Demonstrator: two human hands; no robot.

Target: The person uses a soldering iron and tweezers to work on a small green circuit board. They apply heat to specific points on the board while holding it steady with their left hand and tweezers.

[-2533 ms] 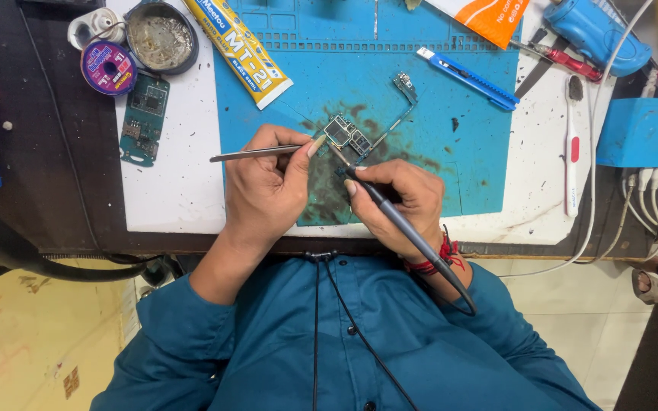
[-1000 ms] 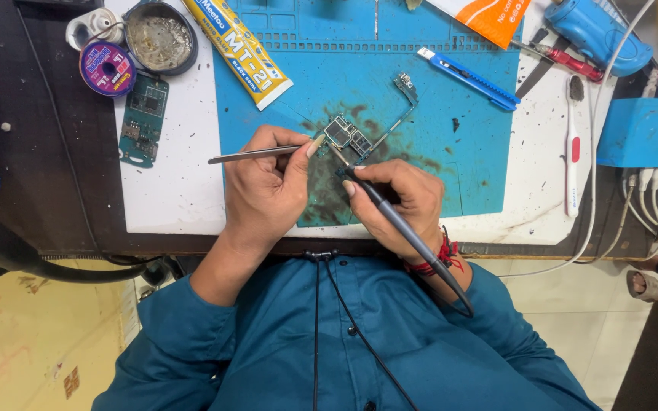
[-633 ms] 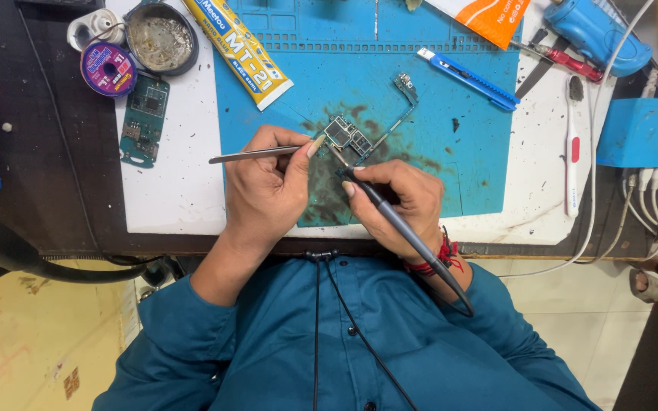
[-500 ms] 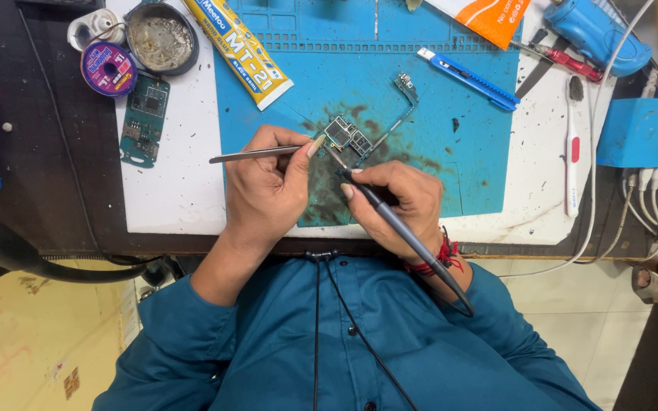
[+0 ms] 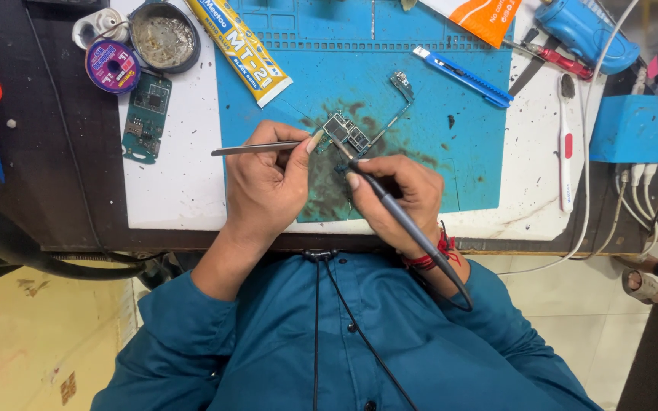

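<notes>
A small circuit board (image 5: 348, 135) with a thin flex strip lies on a stained blue work mat (image 5: 436, 122). My left hand (image 5: 268, 186) grips metal tweezers (image 5: 249, 149), whose tips reach the board's left edge. My right hand (image 5: 397, 198) holds a dark soldering iron (image 5: 405, 224) like a pen. Its tip touches the lower edge of the board, and its cable runs back over my wrist.
A second green circuit board (image 5: 146, 114), a purple solder spool (image 5: 112, 66) and a round tin (image 5: 163, 34) sit at the left. A yellow tube (image 5: 237, 46), a blue cutter (image 5: 462, 76), a toothbrush (image 5: 565, 144) and a blue box (image 5: 634, 128) lie around the mat.
</notes>
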